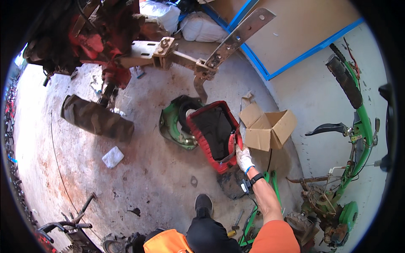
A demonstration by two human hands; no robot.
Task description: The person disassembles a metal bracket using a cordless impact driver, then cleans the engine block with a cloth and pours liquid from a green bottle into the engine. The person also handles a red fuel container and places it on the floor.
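Note:
My right hand [244, 159], in a white glove, is closed on the near right edge of a red cover [205, 142]. The cover is a hollow, box-like shell with ribbed sides and a dark inside, its open side facing up toward me. It is tilted and overlaps a green round metal housing [169, 125] on the floor. My left hand is not in view; only orange cloth shows at the lower edge.
An open cardboard box [258, 137] stands right of the cover. A red machine with a wheel [98, 119] and a metal drawbar [242, 34] reaches in from the upper left. Green handlebars [363, 122] lean by the right wall. A hammer [235, 225] lies near my foot.

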